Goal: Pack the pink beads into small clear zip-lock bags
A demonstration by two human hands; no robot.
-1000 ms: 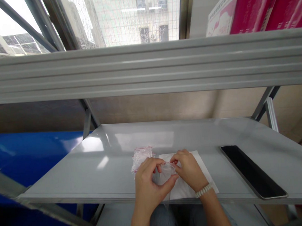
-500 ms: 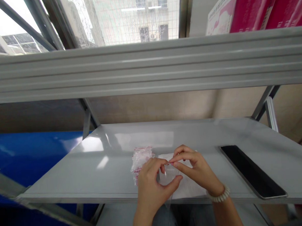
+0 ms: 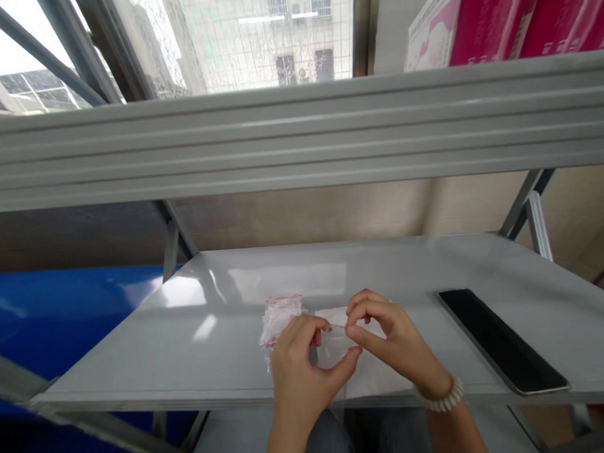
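A small clear zip-lock bag (image 3: 333,348), with a thin reddish line along its top, hangs between my hands. The fingers of my left hand (image 3: 304,360) curl at the left end of that top edge, while its thumb is spread away in front of the bag. My right hand (image 3: 384,326) pinches the right end between thumb and forefinger; a pale beaded bracelet (image 3: 442,394) circles its wrist. Behind my left hand lies a pile of clear zip-lock bags (image 3: 282,316) with red strips. White paper (image 3: 381,376) lies under my right hand. Any content of the held bag cannot be made out.
A dark tablet-like slab (image 3: 502,338) lies slanted on the right of the white shelf (image 3: 162,346). A thick grey beam (image 3: 298,140) crosses above, with pink boxes (image 3: 493,21) over it at right. A blue panel (image 3: 60,310) stands left.
My right fingers have shifted slightly right along the bag's top edge, and the gap between the two hands' fingertips is wider. The view has moved a little.
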